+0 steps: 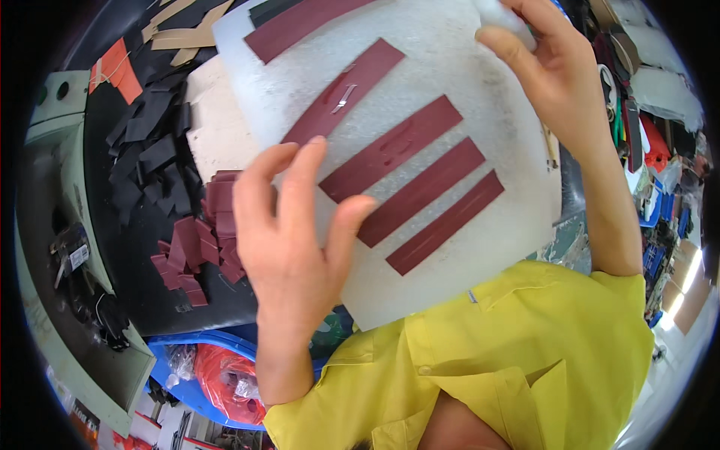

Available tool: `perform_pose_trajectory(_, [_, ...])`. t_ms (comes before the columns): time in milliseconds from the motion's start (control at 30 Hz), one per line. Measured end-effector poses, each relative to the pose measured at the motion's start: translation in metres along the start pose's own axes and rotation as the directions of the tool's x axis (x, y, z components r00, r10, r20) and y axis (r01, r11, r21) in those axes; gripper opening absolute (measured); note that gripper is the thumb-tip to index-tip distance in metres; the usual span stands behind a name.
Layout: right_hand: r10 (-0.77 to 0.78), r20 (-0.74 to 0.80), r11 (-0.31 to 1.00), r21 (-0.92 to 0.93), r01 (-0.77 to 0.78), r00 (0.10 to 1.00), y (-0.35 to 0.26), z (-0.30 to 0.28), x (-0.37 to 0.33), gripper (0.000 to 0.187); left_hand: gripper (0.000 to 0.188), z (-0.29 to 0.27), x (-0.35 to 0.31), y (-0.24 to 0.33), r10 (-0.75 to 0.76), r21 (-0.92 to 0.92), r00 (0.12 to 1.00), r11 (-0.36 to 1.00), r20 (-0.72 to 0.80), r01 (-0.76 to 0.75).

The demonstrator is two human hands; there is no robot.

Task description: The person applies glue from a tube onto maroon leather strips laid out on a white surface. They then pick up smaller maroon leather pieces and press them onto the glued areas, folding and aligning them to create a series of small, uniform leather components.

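Several maroon strips point(391, 146) lie side by side, slanted, on a pale translucent sheet point(465, 247). Wet, shiny marks show on some of them, and a glossy streak crosses the strip point(345, 94) above my left fingertips. My left hand point(292, 217) is over the sheet's left part, fingers apart, its thumb and fingertips close to the strips' lower left ends; whether they touch is unclear. At the upper right, my right hand point(559, 79) is curled round a whitish rounded thing point(506, 19), partly cut off by the frame edge, so its kind is unclear.
Left of the sheet, loose maroon pieces point(184, 251) and a pile of black pieces point(154, 150) lie on the black table point(142, 300). Tan strips point(187, 37) and an orange piece point(118, 71) are farther back. A blue tub point(202, 390) with plastic bags stands below.
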State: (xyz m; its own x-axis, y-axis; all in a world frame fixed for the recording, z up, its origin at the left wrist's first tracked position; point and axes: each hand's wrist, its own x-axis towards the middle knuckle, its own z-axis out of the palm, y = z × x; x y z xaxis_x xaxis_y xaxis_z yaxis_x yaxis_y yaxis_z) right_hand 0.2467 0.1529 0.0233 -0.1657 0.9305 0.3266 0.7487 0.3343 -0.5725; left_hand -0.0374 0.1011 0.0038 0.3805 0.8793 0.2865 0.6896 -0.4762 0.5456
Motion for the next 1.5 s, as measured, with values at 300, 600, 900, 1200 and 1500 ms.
perform_pose_trajectory(300, [0.247, -0.088, 0.907, 0.371, -0.198, 0.965, 0.046, 0.01, -0.009, 0.041, 0.028, -0.002, -0.031, 0.016, -0.006, -0.071, 0.987, 0.997, -0.16, -0.005])
perform_pose_trajectory(600, [0.112, 0.007, 0.993, -0.027, -0.111, 0.994, -0.002, -0.02, -0.103, 0.037, 0.033, 0.02, -0.071, 0.053, 0.025, 0.072, 0.999, 0.997, -0.045, -0.022])
perform_pose_trajectory(900, [0.002, -0.155, 0.994, -0.105, -0.018, 0.988, -0.001, -0.021, -0.094, 0.05, 0.041, 0.028, -0.076, 0.058, -0.025, 0.124, 0.999, 0.992, -0.042, 0.03])
perform_pose_trajectory(1200, [0.288, -0.122, 0.941, 0.222, -0.257, 0.95, 0.046, 0.008, -0.002, 0.035, 0.035, 0.03, -0.079, 0.058, 0.01, 0.093, 0.998, 0.996, -0.058, -0.005])
perform_pose_trajectory(1500, [0.23, 0.172, 0.955, 0.151, -0.256, 0.958, -0.051, -0.044, -0.107, 0.034, 0.035, 0.034, -0.082, 0.054, 0.031, 0.095, 0.997, 0.995, -0.07, -0.024])
